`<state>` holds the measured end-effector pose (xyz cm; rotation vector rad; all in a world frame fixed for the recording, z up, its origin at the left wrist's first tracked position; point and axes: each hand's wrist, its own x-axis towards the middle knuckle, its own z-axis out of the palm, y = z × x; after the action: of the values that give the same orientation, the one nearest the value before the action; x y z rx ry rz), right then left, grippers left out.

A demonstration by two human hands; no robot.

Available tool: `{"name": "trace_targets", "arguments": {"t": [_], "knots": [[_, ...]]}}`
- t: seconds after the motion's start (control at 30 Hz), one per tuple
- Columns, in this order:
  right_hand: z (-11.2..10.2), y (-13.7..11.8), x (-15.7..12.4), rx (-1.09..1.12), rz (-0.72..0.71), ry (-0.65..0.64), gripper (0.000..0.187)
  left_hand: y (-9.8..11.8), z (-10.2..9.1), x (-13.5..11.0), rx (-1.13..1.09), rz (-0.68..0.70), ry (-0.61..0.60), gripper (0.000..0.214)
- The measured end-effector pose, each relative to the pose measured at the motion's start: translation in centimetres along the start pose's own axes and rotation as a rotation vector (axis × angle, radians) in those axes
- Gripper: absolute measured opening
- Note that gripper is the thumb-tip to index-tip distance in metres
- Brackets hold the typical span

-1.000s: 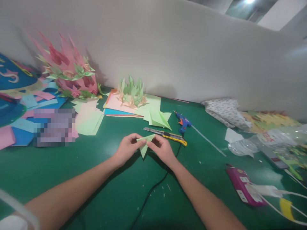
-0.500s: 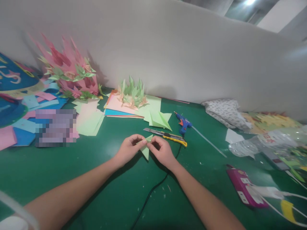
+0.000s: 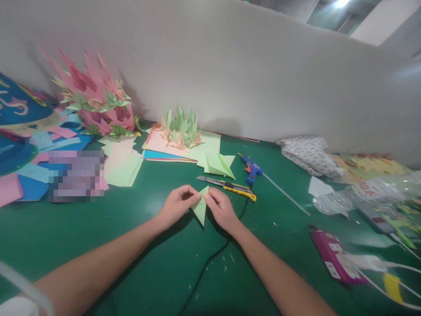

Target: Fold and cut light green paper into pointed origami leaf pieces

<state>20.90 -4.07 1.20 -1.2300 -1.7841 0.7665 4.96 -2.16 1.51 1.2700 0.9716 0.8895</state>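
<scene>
Both my hands pinch one small folded piece of light green paper (image 3: 200,207) just above the green table (image 3: 148,245). My left hand (image 3: 177,204) grips its left edge with curled fingers. My right hand (image 3: 219,206) pinches its right edge. The paper is a narrow triangle pointing down toward me. Just behind my hands lies a yellow utility knife (image 3: 226,186) with its blade out. Another folded green paper piece (image 3: 217,164) rests beyond the knife.
A blue glue gun (image 3: 250,168) lies right of the knife, its black cord (image 3: 210,259) running toward me. Stacked coloured paper (image 3: 171,147) bears green paper spikes, and a pink paper sculpture (image 3: 94,103) stands back left. A pink power strip (image 3: 332,256) and plastic bags (image 3: 358,195) lie right.
The green paper has been folded narrower, from a wide shape to a slim downward triangle. My fingers have closed in toward its middle.
</scene>
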Motion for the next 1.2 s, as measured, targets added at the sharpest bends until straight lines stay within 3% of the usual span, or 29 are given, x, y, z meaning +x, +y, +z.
{"name": "trace_targets", "arguments": {"t": [0.17, 0.33, 0.5, 1.2], "knots": [[-0.23, 0.13, 0.17, 0.030, 0.038, -0.018, 0.030, -0.41, -0.12, 0.15, 0.045, -0.022, -0.049, 0.030], [-0.14, 0.03, 0.04, 0.025, 0.032, -0.058, 0.026, -0.07, 0.07, 0.03, -0.136, -0.077, 0.033, 0.035], [0.10, 0.00, -0.06, -0.049, 0.016, -0.032, 0.020, 0.15, -0.02, 0.05, -0.259, -0.114, 0.024, 0.033], [-0.31, 0.02, 0.05, -0.104, -0.044, -0.063, 0.027, 0.05, 0.09, -0.04, -0.170, -0.075, -0.027, 0.033]]}}
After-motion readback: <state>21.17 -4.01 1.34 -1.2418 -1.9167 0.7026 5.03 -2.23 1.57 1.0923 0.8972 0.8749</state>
